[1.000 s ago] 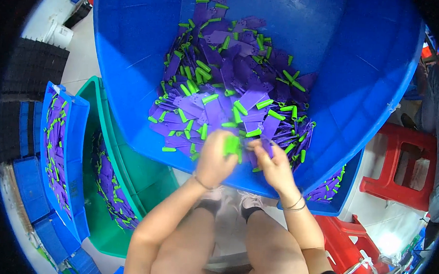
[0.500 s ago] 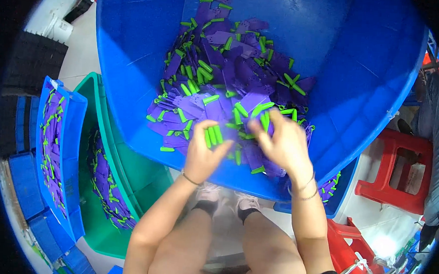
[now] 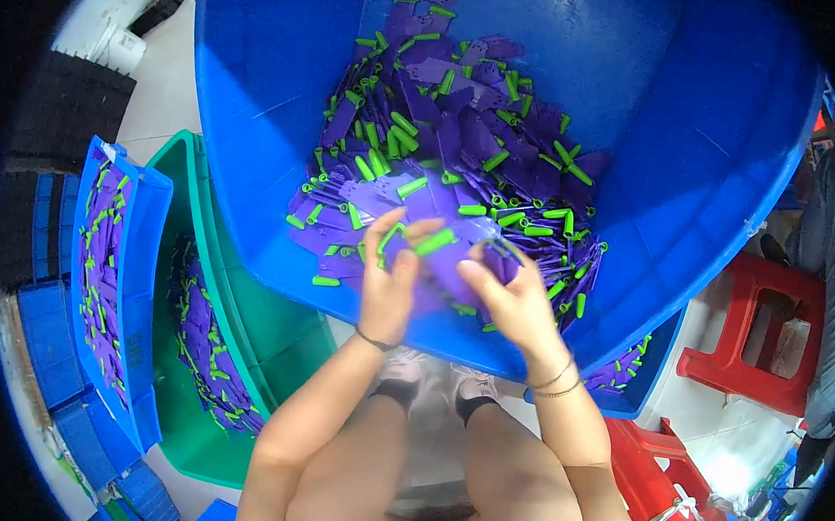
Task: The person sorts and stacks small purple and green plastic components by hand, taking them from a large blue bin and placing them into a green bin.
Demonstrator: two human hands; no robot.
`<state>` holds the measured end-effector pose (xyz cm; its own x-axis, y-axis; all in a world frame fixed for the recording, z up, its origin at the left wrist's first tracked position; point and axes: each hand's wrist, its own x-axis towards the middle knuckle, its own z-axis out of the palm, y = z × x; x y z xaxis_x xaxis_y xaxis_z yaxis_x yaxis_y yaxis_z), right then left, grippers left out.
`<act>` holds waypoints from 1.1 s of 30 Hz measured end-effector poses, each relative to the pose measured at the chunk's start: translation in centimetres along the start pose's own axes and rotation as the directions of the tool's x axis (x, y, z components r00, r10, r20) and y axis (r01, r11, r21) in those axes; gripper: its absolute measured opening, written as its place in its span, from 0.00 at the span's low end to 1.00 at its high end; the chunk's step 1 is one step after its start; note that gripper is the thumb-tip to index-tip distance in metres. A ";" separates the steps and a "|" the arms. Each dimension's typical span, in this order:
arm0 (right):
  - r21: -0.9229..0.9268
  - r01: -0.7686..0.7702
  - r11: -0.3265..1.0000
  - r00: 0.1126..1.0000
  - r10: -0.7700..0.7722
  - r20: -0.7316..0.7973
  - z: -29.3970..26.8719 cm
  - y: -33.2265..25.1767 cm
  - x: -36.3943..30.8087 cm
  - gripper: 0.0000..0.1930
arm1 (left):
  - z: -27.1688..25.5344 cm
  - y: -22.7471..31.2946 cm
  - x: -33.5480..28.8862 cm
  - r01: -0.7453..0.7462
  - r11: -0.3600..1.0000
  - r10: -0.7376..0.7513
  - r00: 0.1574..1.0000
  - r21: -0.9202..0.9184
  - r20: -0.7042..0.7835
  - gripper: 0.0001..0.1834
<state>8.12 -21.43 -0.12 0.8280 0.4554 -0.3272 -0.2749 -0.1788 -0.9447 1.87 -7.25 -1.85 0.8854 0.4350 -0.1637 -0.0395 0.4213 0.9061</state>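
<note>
My left hand (image 3: 389, 283) is over the near part of a heap of purple flat plastic blades with green handles (image 3: 414, 121). Its thumb and fingers are apart and slightly smeared; bits of green show between them. To its right, my right hand (image 3: 514, 297) pinches purple blades (image 3: 499, 261) between thumb and fingers; how many is hidden. Between the hands is a blurred purple blade with a green handle (image 3: 434, 243), and I cannot tell whether either hand touches it. The heap lies in a large blue tub (image 3: 264, 151).
Left of the tub stand a green bin (image 3: 266, 314) and a narrow blue crate (image 3: 142, 276), both with more such pieces. Another blue crate (image 3: 660, 369) sits under the tub's right side. Red stools (image 3: 757, 368) are at the right. My shoes (image 3: 475, 384) are below the tub's near rim.
The left hand's fingers have spread, and the row of green handles in it no longer shows. The right hand has moved left and nearer, now pinching purple blades. The view has shifted slightly.
</note>
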 end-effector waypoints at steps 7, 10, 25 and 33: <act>0.011 -0.161 0.987 0.957 0.153 0.248 2.3 -0.5 -1.2 0.15 | -0.3 -0.8 0.0 -0.158 0.833 0.240 0.967 0.530 -0.089 0.19; 0.261 -0.269 0.927 0.911 0.157 0.381 2.1 -0.8 -1.8 0.16 | -1.7 -1.4 -0.1 -0.104 0.885 0.129 0.991 0.454 -0.023 0.19; -0.717 0.069 0.694 0.998 -0.038 0.059 -1.1 -1.3 -0.9 0.24 | -1.7 0.2 -0.1 -0.153 0.715 0.079 0.987 0.683 0.138 0.29; -0.951 0.233 0.204 0.928 -0.340 0.154 1.3 4.0 0.2 0.18 | -2.8 0.7 0.2 0.196 0.977 -0.179 0.969 0.086 -0.169 0.28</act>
<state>6.59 -20.92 -3.99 0.7864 0.6175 0.0140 0.6011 -0.7599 -0.2475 0.69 -4.65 -2.30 0.7870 0.4804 -0.3871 0.1747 0.4281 0.8867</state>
